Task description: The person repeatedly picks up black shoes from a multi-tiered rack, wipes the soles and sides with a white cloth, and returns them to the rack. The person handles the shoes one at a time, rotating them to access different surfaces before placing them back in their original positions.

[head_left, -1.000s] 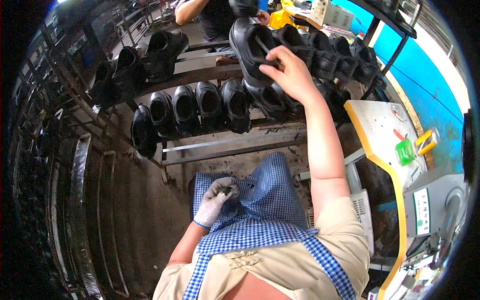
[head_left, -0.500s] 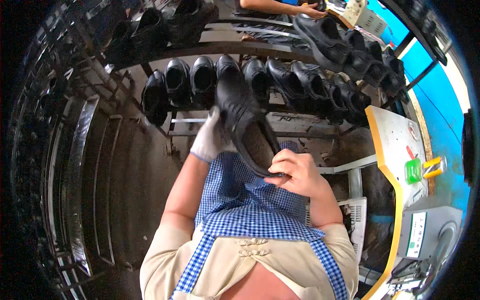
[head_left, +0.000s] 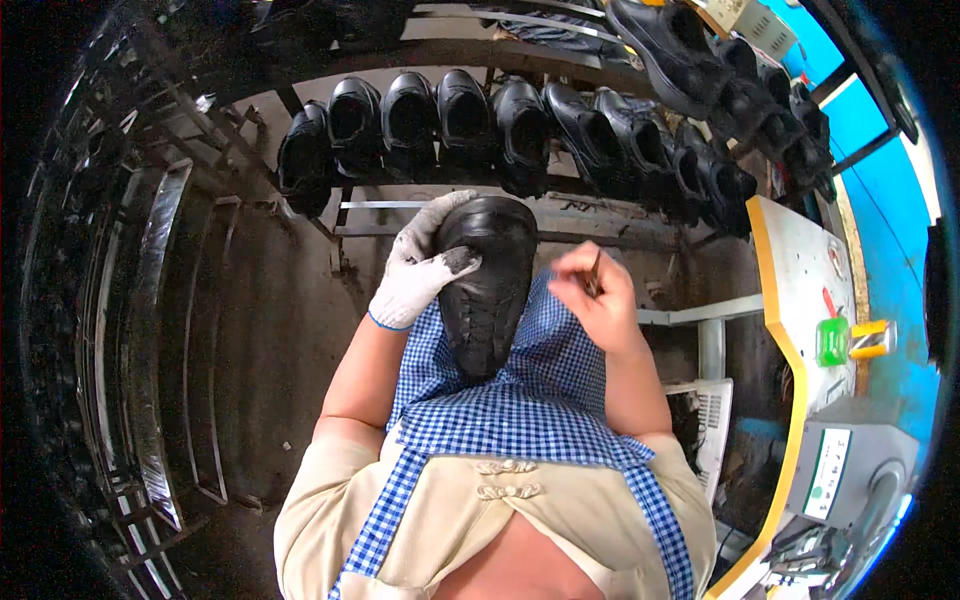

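My left hand [head_left: 422,262], in a white knit glove with darkened fingertips, grips a black lace-up shoe [head_left: 487,285] by its toe end. The shoe is held in front of the checked apron, toe away from me, its laced top facing up. To the right of the shoe, and apart from it, is my bare right hand [head_left: 600,295]. Its fingers are curled together and partly blurred. A thin dark brown thing [head_left: 596,272] shows between them, too small and smeared to name.
Ahead stands a metal rack with a row of black shoes [head_left: 465,115]; more shoes [head_left: 680,60] sit higher at the right. On my right a white table [head_left: 800,265] with a yellow edge bears a green container [head_left: 831,342] and a grey machine [head_left: 850,465]. Metal frames [head_left: 165,260] line the left.
The shoe has turned round, so its laced top faces up and its opening is out of sight. My right hand has let go of the heel. Another person's arm at the top is gone.
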Tool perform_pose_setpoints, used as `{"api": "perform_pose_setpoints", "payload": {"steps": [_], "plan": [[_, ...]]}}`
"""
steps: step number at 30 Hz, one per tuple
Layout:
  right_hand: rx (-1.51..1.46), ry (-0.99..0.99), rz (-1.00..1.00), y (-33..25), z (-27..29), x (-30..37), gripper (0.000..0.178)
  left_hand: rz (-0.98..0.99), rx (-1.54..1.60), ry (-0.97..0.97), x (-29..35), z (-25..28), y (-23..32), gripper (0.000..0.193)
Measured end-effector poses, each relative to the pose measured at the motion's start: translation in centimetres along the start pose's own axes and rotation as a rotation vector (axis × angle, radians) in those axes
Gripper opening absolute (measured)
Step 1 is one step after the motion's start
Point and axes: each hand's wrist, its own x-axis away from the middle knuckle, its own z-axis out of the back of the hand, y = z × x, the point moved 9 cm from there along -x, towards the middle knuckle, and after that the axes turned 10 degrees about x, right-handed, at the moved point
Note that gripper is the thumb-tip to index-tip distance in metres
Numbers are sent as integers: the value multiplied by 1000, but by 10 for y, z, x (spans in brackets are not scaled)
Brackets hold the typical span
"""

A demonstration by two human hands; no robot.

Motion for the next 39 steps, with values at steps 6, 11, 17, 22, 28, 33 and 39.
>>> {"api": "perform_pose_setpoints", "payload": {"steps": [6,11,17,22,28,33,39], "plan": [[-123,4,43,-7,-12,-12,30,8,63,3,10,0,-7,73],[151,-46,304,-65,9,-26,35,126,-98,15,18,-14,12,78],[429,-216,358,-93,14,-25,41,123,-87,-49,25,-22,14,72],[575,-189,328,-92,14,-22,38,92,-91,-2,28,-21,16,71],[598,-198,285,-88,10,-19,37,81,-131,26,30,-16,15,69],[561,-224,269,-89,10,-19,38,55,-148,15,32,-13,15,66],[668,-221,272,-93,22,-18,37,55,-163,21,31,-11,14,66]]}}
